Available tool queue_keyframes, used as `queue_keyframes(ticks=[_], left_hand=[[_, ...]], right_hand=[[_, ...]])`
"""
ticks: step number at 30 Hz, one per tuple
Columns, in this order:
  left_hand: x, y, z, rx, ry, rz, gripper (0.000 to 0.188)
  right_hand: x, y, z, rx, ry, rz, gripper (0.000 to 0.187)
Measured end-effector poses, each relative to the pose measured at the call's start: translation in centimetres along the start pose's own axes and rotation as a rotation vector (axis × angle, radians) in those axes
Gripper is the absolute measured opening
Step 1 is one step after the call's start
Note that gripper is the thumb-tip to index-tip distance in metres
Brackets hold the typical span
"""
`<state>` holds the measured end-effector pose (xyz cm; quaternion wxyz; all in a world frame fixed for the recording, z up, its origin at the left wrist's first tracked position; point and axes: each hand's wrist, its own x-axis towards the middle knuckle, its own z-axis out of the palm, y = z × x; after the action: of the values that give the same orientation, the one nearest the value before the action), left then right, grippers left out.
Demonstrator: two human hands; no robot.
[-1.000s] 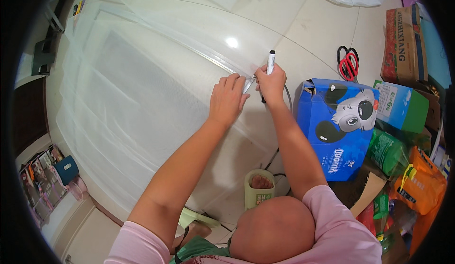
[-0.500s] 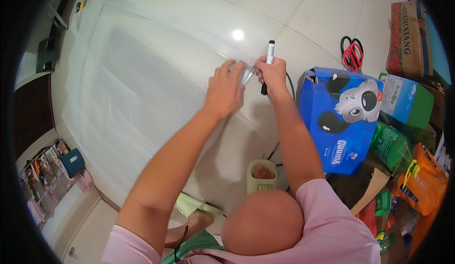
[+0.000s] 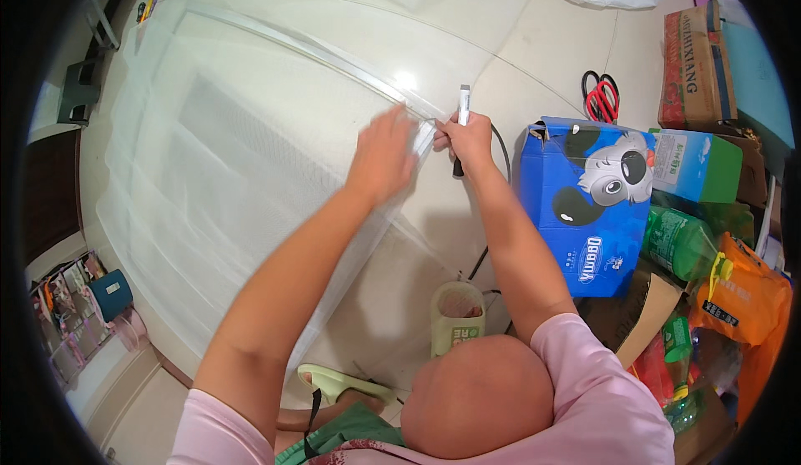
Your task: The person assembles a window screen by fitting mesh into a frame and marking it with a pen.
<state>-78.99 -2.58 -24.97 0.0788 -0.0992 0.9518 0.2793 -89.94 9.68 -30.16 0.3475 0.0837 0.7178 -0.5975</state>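
Observation:
A long white frame (image 3: 313, 46) with sheer white mesh (image 3: 242, 156) lies across the tiled floor. My right hand (image 3: 469, 138) is closed around a white-and-black marker pen (image 3: 464, 105), which stands upright in the fist. Its fingertips touch the corner of the frame beside my left hand. Over that same corner, my left hand (image 3: 382, 155) has its fingers stretched out, blurred at the tips, with nothing visibly held. Part of the frame's near side is hidden beneath my left hand and forearm.
To the right stands a blue box (image 3: 584, 215) with a cartoon animal; scissors (image 3: 601, 98) lie behind it. Cartons, a green bottle (image 3: 676, 240) and an orange bag (image 3: 743, 290) crowd the right side. A dark cable (image 3: 506, 152) runs past my right hand.
My left hand has shifted slightly and blurs with motion. The frame's far bar now shows more plainly near my fingers. My right hand still grips the marker pen, and the view has shifted a little.

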Motion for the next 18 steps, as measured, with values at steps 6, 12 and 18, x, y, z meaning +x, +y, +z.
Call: queue_keyframes(ticks=[6,12,18], left_hand=[[-6.2,1.6,3.6,0.29,0.06,-0.055,0.065],[-6.3,1.5,2.4,0.179,0.089,-0.012,0.048],[-6.9,-0.5,3.1,0.226,0.048,0.021,0.031]], right_hand=[[-0.3,-1.4,-0.3,0.021,-0.08,0.008,0.011],[0.9,-2.3,-1.1,0.001,-0.088,0.078,0.009],[1.7,-2.0,-0.7,0.049,-0.107,0.104,0.007]])
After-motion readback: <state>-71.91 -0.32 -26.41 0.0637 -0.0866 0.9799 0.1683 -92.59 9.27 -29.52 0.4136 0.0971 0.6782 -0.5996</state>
